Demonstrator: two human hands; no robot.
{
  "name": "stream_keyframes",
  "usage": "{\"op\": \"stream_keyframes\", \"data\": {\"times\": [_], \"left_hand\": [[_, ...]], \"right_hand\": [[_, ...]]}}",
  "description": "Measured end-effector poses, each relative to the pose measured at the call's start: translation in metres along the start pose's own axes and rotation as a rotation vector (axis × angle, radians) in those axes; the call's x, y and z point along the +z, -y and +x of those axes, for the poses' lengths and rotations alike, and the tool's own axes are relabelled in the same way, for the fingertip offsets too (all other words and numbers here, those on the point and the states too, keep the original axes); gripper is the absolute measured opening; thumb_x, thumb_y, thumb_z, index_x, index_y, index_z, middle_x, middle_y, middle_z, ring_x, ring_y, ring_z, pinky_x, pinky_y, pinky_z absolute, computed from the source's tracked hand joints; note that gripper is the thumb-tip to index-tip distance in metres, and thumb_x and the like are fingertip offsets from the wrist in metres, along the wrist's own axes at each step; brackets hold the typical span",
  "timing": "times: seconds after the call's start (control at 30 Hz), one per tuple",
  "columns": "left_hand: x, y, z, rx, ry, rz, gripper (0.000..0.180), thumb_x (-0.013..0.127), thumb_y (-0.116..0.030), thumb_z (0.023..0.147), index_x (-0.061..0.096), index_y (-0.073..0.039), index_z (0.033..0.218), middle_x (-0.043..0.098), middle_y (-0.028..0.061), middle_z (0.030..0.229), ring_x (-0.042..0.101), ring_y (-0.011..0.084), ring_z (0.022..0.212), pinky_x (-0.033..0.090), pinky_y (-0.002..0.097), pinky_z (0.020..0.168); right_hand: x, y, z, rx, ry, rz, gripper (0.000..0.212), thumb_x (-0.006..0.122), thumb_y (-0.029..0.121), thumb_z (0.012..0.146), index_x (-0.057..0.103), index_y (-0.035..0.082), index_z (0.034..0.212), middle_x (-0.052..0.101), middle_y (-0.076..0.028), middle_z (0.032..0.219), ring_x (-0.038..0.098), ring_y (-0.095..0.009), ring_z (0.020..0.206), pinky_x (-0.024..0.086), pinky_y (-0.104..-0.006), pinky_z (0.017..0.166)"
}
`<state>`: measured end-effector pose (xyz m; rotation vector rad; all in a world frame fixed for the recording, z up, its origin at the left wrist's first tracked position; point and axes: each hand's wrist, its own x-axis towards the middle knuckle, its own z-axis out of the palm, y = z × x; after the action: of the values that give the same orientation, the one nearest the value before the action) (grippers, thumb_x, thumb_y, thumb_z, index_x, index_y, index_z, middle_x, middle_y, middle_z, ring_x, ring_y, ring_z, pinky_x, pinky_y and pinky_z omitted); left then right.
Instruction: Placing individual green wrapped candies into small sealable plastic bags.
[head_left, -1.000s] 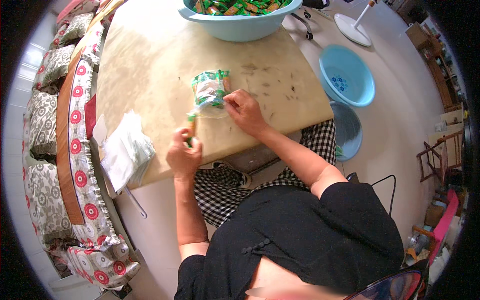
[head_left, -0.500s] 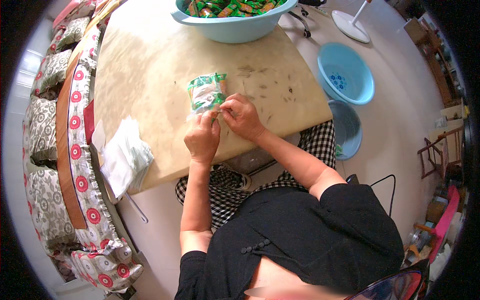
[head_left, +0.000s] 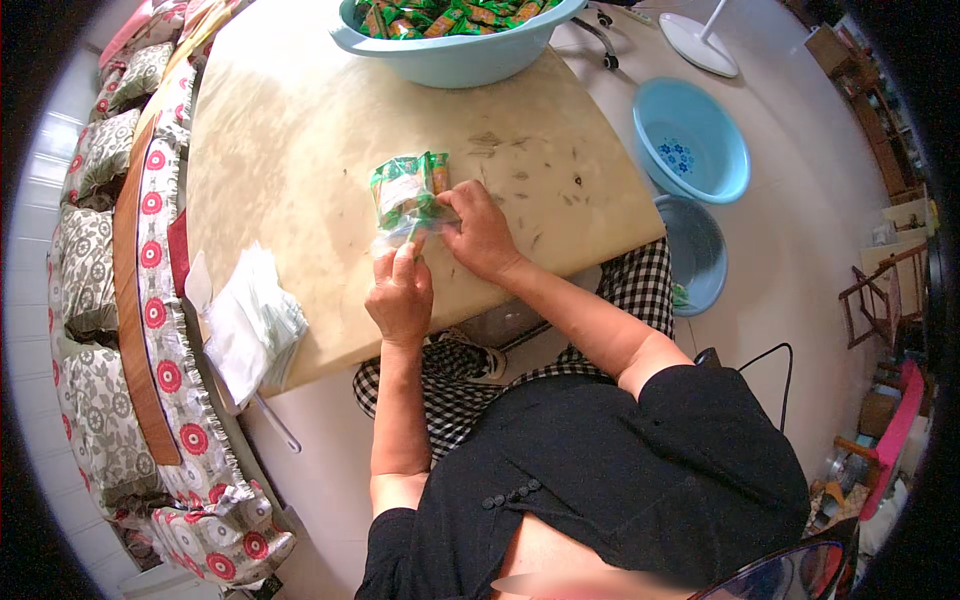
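Note:
A clear plastic bag [head_left: 402,190] filled with small green-and-orange packets lies on the table in front of me. My left hand [head_left: 399,295] is closed at the near edge of the bag, its fingertips pressing on the see-through mouth. At the bag's right side, my right hand [head_left: 482,230] is closed too, thumb and fingers gripping the plastic near the opening. Glare and the fingers hide part of the bag's near edge. A light blue basin [head_left: 450,66] heaped with similar green-and-orange packets [head_left: 440,20] stands at the far side of the table.
A stack of clear bags [head_left: 255,325] lies at the table's left corner. Two blue basins, a lighter one [head_left: 720,150] and a darker one [head_left: 705,265], sit right of the table [head_left: 300,130]. Along the left runs a sofa with patterned cushions [head_left: 90,260].
My left hand has drawn slightly toward me and its fingers have straightened a little along the bag's mouth. The right hand has shifted a bit; more of the packets shows through the plastic.

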<state>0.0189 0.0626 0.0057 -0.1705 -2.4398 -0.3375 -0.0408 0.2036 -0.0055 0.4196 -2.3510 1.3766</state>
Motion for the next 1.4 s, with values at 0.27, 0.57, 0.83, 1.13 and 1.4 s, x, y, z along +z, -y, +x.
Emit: {"op": "stream_keyframes", "data": {"times": [0.27,0.57,0.83,1.13,1.4], "left_hand": [[0.004,0.003,-0.002,0.048,0.001,-0.144,0.023,0.067,-0.008,0.076,0.060,-0.014,0.098,0.061,0.0092,0.092,0.063,0.0293,0.070,0.052,0.0382,0.055],[0.014,-0.006,0.008,0.051,0.070,-0.164,0.025,0.066,-0.006,0.078,0.060,-0.015,0.101,0.060,0.0094,0.094,0.062,0.0303,0.078,0.053,0.0383,0.062],[0.018,-0.008,0.007,0.067,0.042,-0.142,0.024,0.065,-0.005,0.078,0.060,-0.015,0.100,0.059,0.0076,0.092,0.062,0.0297,0.076,0.053,0.0384,0.060],[0.009,0.002,-0.005,0.095,-0.004,-0.192,0.019,0.062,-0.004,0.080,0.061,-0.012,0.097,0.057,0.0077,0.092,0.061,0.0295,0.075,0.052,0.0397,0.061],[0.012,-0.004,0.009,0.094,0.014,-0.170,0.019,0.061,-0.005,0.081,0.063,-0.012,0.098,0.059,0.0078,0.092,0.062,0.0271,0.075,0.052,0.0376,0.060]], "right_hand": [[0.002,-0.004,0.001,-0.001,-0.024,0.144,0.022,0.060,0.000,0.074,0.059,0.004,0.096,0.055,-0.011,0.085,0.057,-0.027,0.077,0.047,-0.0355,0.068],[-0.001,-0.005,-0.001,0.069,0.000,0.202,0.017,0.060,0.003,0.073,0.051,0.004,0.087,0.053,-0.014,0.080,0.054,-0.032,0.075,0.045,-0.0422,0.068],[-0.001,-0.003,-0.001,0.148,-0.034,0.244,0.025,0.059,0.004,0.072,0.054,0.005,0.097,0.056,-0.013,0.082,0.056,-0.030,0.075,0.046,-0.0403,0.068],[0.003,-0.004,0.004,0.108,0.028,0.125,0.030,0.059,0.004,0.069,0.061,0.008,0.099,0.053,-0.006,0.072,0.054,-0.021,0.066,0.045,-0.0329,0.060],[-0.001,-0.003,0.007,0.123,0.061,0.129,0.033,0.060,0.004,0.067,0.061,0.011,0.100,0.051,-0.005,0.067,0.052,-0.020,0.061,0.044,-0.0331,0.058]]}}
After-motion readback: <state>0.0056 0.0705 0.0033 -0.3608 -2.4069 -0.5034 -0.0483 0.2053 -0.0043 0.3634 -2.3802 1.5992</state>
